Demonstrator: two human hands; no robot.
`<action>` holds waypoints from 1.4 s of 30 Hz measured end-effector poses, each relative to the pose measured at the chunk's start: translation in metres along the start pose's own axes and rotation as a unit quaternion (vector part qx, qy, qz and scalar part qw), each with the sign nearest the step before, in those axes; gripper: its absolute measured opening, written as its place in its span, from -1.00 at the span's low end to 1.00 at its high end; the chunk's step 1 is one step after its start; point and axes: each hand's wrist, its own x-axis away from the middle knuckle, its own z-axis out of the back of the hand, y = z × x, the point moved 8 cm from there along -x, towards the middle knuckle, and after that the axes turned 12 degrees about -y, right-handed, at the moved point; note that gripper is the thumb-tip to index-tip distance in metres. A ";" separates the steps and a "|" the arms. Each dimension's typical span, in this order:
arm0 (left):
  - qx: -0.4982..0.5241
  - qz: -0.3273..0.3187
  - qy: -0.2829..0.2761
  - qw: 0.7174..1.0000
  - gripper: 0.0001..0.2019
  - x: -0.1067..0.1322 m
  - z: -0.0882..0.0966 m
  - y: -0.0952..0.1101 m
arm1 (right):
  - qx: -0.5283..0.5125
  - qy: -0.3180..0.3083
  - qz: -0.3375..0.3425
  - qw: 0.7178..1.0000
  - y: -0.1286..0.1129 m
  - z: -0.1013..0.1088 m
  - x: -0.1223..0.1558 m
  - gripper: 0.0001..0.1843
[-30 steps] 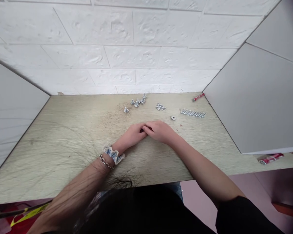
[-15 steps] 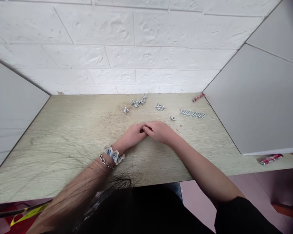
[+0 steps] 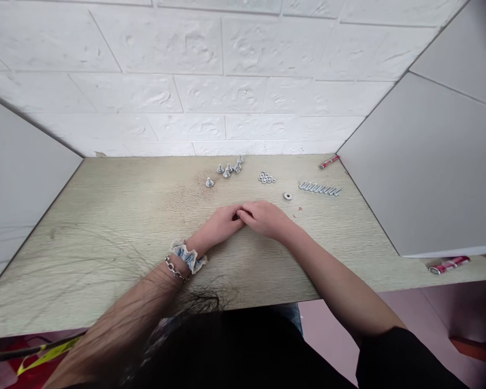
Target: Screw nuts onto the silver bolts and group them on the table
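My left hand [image 3: 222, 224] and my right hand [image 3: 263, 219] meet on the table top, fingers folded against each other. Both are closed, with the right thumb lying over the left fingers. Whatever may be between them is hidden. Beyond my right hand lies a round metal washer [image 3: 287, 196]. Small nuts [image 3: 267, 178] sit in a tight cluster behind it, and several bolts [image 3: 319, 188] lie in a row to the right. Behind my left hand, several bolts with washers [image 3: 228, 169] stand head-down in a group. One more bolt with a washer [image 3: 209, 182] stands apart.
A light wooden table top [image 3: 117, 216] runs to a white brick wall [image 3: 202, 92]. Grey panels [image 3: 429, 178] close both sides. One red-and-silver tube [image 3: 329, 162] lies at the back right corner, another red tube [image 3: 449, 265] at the right front edge. Loose hair hangs across the left.
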 end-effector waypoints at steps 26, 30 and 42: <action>-0.016 0.002 0.004 1.000 -0.79 -0.001 -0.001 -0.001 | -0.006 0.000 0.006 1.000 -0.001 0.000 0.000 -0.69; -0.020 0.005 0.005 1.000 -0.80 -0.001 -0.001 -0.001 | -0.008 0.003 0.009 1.000 -0.001 0.001 0.000 -0.70; -0.021 0.011 -0.005 1.000 -0.78 -0.002 -0.002 -0.002 | 0.005 0.003 0.004 1.000 -0.001 -0.001 -0.001 -0.70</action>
